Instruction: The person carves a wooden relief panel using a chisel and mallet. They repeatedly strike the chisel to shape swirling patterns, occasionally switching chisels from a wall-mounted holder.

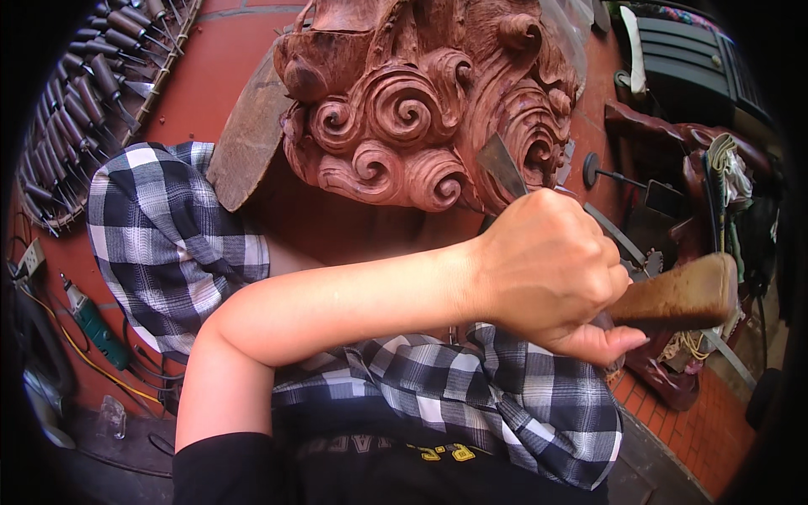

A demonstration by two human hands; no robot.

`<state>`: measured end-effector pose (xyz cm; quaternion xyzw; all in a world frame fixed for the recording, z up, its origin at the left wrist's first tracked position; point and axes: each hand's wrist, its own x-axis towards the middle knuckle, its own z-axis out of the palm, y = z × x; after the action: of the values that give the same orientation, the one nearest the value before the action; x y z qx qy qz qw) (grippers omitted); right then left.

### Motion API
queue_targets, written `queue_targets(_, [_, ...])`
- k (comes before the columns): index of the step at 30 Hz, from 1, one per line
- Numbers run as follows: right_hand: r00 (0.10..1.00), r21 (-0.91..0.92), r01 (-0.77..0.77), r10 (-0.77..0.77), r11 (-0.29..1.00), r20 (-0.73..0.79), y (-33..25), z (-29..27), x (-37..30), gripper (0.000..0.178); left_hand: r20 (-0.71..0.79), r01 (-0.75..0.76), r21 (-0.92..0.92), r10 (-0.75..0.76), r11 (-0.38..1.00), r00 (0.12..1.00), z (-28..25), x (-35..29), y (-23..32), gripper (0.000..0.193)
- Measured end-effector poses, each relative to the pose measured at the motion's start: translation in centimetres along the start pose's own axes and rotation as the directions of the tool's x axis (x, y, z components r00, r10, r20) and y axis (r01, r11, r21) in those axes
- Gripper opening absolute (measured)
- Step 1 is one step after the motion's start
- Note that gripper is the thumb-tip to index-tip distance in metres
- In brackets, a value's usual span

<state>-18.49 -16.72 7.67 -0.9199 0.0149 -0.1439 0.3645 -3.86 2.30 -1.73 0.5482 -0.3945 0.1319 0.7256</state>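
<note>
Crossing above your black shirt (227,475) and black-and-white checked trousers (547,404), your bare left forearm (362,295) runs from the lower left toward the right. At its end, your left hand (547,269) is turned back-up, its fingers (608,257) curled tightly together and clamped on a flat-bladed tool (505,167), whose grip they cover. You have the metal blade sticking out above the hand, slanting up and to the left. Just right of your hand a brown wooden block (686,295) juts outward, its inner end hidden behind your fingers. Your right hand is out of sight, so you cannot tell how its fingers stand.

On the floor (581,126) to your left lies a green power tool (97,328), a yellow cord (59,324) near it. Beyond your forearm, the reddish wood carving (404,118), cut in deep spirals, stands at top middle; the blade overlaps its lower right, though you cannot tell whether they touch. A flat board (248,143) slopes beside its left edge. Farther off, at upper left, dark-handled carving tools (84,97) crowd a rimmed tray (172,71).
</note>
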Motion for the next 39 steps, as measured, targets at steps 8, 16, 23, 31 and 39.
queue_targets(8, [0.999, 0.023, 0.041, -0.042, 0.999, 0.011, 1.5, 0.1, -1.0, 0.026, -0.057, 0.001, -0.062, -0.004, 0.998, 0.998, -0.7, 0.1, -0.7, 0.047])
queue_targets(16, [0.991, 0.111, 0.119, -0.126, 0.987, 0.053, 4.0, 0.2, -1.9, 0.027, -0.085, -0.018, -0.061, 0.013, 0.998, 0.996, -0.8, 0.2, -1.3, 0.05])
queue_targets(23, [0.976, -0.063, 0.214, -0.211, 0.975, 0.054, 4.6, 1.2, -2.4, 0.029, -0.098, -0.029, -0.057, 0.023, 0.998, 0.995, -0.6, 0.2, -1.7, 0.055])
queue_targets(31, [0.979, -0.392, -0.054, 0.126, 0.918, 0.162, 2.4, -0.5, -2.1, 0.036, -0.049, -0.069, -0.054, 0.067, 0.996, 0.997, -1.2, -0.1, -2.2, 0.044])
queue_targets(39, [0.984, -0.238, 0.158, -0.133, 0.958, 0.115, 2.8, 0.7, -1.4, 0.039, -0.043, -0.063, -0.089, 0.06, 0.994, 0.997, -1.4, -0.4, -2.3, 0.039])
